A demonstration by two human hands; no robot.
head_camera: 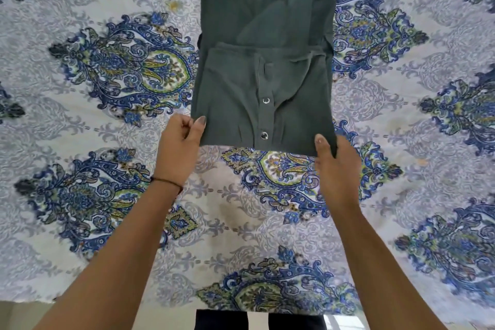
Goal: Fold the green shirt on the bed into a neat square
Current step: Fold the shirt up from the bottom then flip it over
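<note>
Near: thread band (166,181) on left wrist. Left hand (184,139) pinches near-left corner of green shirt (262,75), thumb on top. Right hand (337,166) pinches near-right corner likewise, fingers hidden beneath. Shirt lies mid-bed on paisley bedsheet (107,120), narrowed to long strip, near end doubled over, snap buttons (265,100) facing up. Far end runs out of view. Likely light, limp cloth; layers may shift or sag. Best hold: both corners of fold edge, all layers pinched together.

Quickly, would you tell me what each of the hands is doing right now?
Left hand: pinching the near left corner of the green shirt.
Right hand: pinching its near right corner.
</note>
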